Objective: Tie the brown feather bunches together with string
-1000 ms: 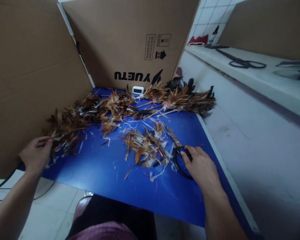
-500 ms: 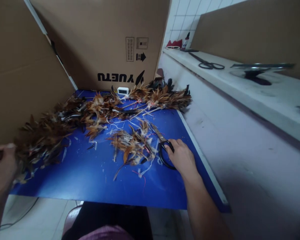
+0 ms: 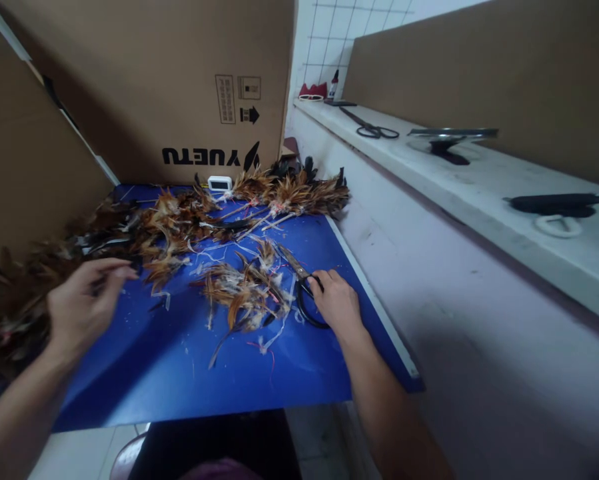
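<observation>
right grip closed on scissors beside the feather heap

the right grip (image 3: 337,301) was closed on the black handles of the scissors (image 3: 303,272), which lay just to the right of the feather heap (image 3: 249,293), their blades pointing away from the person. the left grip (image 3: 85,299) was over to the left of the heap, its fingers curled in and the thumb near the forefinger; whether it was fully closed or held anything, the blur did not tell.

the heap itself, brown and white feathers tangled with pink threads, sat on the blue desk (image 3: 204,383). a thin white strand (image 3: 283,327) ran along its near right side, with a white tuft at the end.

farther out, a long bank of feathers (image 3: 166,217) stretched from behind the heap round to its left. feather bundles on sticks (image 3: 306,193) lay beyond the heap, toward the right. behind it as well stood a small white device (image 3: 220,184) with a dark screen, before a cardboard panel (image 3: 144,87) printed upside down with "yuetu".

well off to the right of the heap and higher up ran a white ledge (image 3: 484,177), bearing a second pair of scissors (image 3: 376,132), a small bottle (image 3: 334,85) and a black object (image 3: 554,203).
</observation>
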The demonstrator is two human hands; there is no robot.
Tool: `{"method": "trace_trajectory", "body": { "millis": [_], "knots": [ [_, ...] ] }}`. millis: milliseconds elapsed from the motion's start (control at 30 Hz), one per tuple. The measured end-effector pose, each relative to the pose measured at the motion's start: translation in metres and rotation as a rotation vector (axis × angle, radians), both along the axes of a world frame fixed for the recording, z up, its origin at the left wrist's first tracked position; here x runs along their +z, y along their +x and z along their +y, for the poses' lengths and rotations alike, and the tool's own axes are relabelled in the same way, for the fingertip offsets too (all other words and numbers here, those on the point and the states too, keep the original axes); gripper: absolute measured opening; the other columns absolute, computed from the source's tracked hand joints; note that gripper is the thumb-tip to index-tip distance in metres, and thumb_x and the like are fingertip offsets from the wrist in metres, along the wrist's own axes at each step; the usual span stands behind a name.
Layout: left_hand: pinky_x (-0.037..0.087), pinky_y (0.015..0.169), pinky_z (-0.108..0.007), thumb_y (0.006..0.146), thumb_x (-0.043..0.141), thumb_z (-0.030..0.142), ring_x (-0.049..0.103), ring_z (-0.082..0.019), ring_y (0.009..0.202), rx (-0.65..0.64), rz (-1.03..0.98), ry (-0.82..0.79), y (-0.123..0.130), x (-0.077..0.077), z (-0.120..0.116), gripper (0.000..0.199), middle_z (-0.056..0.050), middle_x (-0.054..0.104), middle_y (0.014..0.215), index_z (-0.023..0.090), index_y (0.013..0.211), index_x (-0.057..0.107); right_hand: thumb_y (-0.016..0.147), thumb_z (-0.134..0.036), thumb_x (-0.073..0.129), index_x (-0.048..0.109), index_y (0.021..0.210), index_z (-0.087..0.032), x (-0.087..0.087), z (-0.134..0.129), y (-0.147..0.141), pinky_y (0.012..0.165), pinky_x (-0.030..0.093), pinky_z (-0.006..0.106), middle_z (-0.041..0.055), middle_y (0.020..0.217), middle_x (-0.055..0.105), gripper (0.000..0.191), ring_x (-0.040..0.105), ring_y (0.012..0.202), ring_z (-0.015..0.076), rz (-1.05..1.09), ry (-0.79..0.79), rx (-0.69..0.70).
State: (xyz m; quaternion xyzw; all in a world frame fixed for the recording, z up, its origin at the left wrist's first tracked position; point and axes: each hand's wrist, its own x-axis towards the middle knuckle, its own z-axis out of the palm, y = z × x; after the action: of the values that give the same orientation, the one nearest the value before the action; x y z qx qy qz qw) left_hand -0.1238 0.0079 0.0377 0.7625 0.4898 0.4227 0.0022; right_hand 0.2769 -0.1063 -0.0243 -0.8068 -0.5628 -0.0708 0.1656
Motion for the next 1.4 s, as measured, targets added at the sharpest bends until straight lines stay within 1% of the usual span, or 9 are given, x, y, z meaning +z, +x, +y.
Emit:
{"method": "trace_trajectory", "body": {
  "millis": [167, 267, 467, 667, 767, 967, 1133, 1233, 1400],
  "knots": [
    [0.049, 0.096, -0.036, 0.088, 0.054, 0.020, 0.067, -0.019, 0.096, -0.424, 0.064, -0.019, 0.080, -0.017, -0.004, 0.014, -0.002, 0.073, 0.095, 0.021, 0.092, 0.068, 0.096, -0.037, 0.047, 0.067, 0.098, -0.021, -0.001, 0.002, 0.001, 0.064, 0.036, 0.028, 0.0061, 0.094, 0.067, 0.025, 0.063, 0.081, 0.0191, 0.009, 0.026, -0.020],
    [0.053, 0.088, -0.032, 0.088, 0.053, 0.014, 0.068, -0.017, 0.092, -0.563, 0.059, 0.028, 0.104, -0.031, -0.004, 0.016, -0.004, 0.072, 0.094, 0.021, 0.092, 0.067, 0.096, -0.036, 0.048, 0.067, 0.097, -0.021, -0.003, 0.002, 0.001, 0.063, 0.036, 0.028, 0.0058, 0.094, 0.067, 0.024, 0.063, 0.078, 0.0182, 0.012, 0.034, -0.030],
    [0.050, 0.095, -0.040, 0.086, 0.051, 0.005, 0.067, -0.018, 0.094, -0.662, 0.109, 0.153, 0.108, -0.055, -0.001, 0.023, -0.005, 0.072, 0.095, 0.020, 0.095, 0.065, 0.092, -0.028, 0.053, 0.066, 0.098, -0.021, -0.008, 0.002, 0.004, 0.064, 0.039, 0.028, 0.0044, 0.092, 0.067, 0.016, 0.063, 0.077, 0.0180, 0.050, 0.069, -0.011],
    [0.044, 0.104, -0.046, 0.085, 0.055, 0.008, 0.064, -0.020, 0.103, -0.775, 0.255, 0.138, 0.100, -0.058, -0.003, 0.022, -0.007, 0.071, 0.102, 0.020, 0.103, 0.064, 0.091, -0.026, 0.051, 0.065, 0.096, -0.020, -0.013, 0.003, 0.006, 0.067, 0.043, 0.029, 0.0049, 0.088, 0.065, 0.016, 0.060, 0.074, 0.0186, 0.064, 0.115, 0.018],
    [0.042, 0.105, -0.046, 0.087, 0.057, 0.013, 0.063, -0.021, 0.105, -0.796, 0.313, 0.138, 0.099, -0.056, -0.003, 0.021, -0.008, 0.070, 0.106, 0.020, 0.105, 0.065, 0.091, -0.025, 0.049, 0.066, 0.094, -0.019, -0.010, 0.003, 0.005, 0.073, 0.046, 0.031, 0.0066, 0.089, 0.064, 0.018, 0.058, 0.075, 0.0188, 0.080, 0.159, 0.046],
    [0.038, 0.108, -0.050, 0.090, 0.056, 0.026, 0.061, -0.025, 0.109, -0.718, 0.403, 0.121, 0.096, -0.059, 0.010, 0.021, -0.010, 0.069, 0.111, 0.022, 0.106, 0.068, 0.095, -0.028, 0.043, 0.066, 0.090, -0.019, 0.003, 0.000, -0.007, 0.087, 0.046, 0.034, 0.0083, 0.086, 0.066, 0.025, 0.058, 0.086, 0.0209, 0.102, 0.276, 0.173],
    [0.035, 0.110, -0.051, 0.092, 0.052, 0.032, 0.059, -0.027, 0.115, -0.696, 0.440, 0.039, 0.095, -0.063, 0.017, 0.028, -0.011, 0.067, 0.118, 0.022, 0.113, 0.067, 0.092, -0.021, 0.046, 0.066, 0.090, -0.021, 0.016, -0.001, -0.025, 0.086, 0.047, 0.032, 0.0052, 0.089, 0.068, 0.020, 0.061, 0.089, 0.0186, 0.252, 0.222, 0.433],
    [0.033, 0.111, -0.052, 0.093, 0.050, 0.033, 0.057, -0.028, 0.118, -0.673, 0.468, 0.017, 0.095, -0.067, 0.019, 0.030, -0.010, 0.066, 0.121, 0.023, 0.116, 0.067, 0.089, -0.015, 0.048, 0.068, 0.092, -0.019, 0.028, 0.005, -0.036, 0.089, 0.047, 0.031, 0.0058, 0.089, 0.069, 0.020, 0.061, 0.091, 0.0183, 0.238, 0.162, 0.547],
    [0.034, 0.109, -0.050, 0.095, 0.045, 0.034, 0.059, -0.027, 0.116, -0.608, 0.488, 0.012, 0.095, -0.071, 0.024, 0.032, -0.011, 0.067, 0.120, 0.022, 0.114, 0.067, 0.084, -0.013, 0.054, 0.069, 0.093, -0.017, 0.041, 0.029, -0.052, 0.090, 0.045, 0.033, 0.0063, 0.090, 0.071, 0.018, 0.061, 0.091, 0.0203, 0.144, -0.054, 0.498]
  ]
}}
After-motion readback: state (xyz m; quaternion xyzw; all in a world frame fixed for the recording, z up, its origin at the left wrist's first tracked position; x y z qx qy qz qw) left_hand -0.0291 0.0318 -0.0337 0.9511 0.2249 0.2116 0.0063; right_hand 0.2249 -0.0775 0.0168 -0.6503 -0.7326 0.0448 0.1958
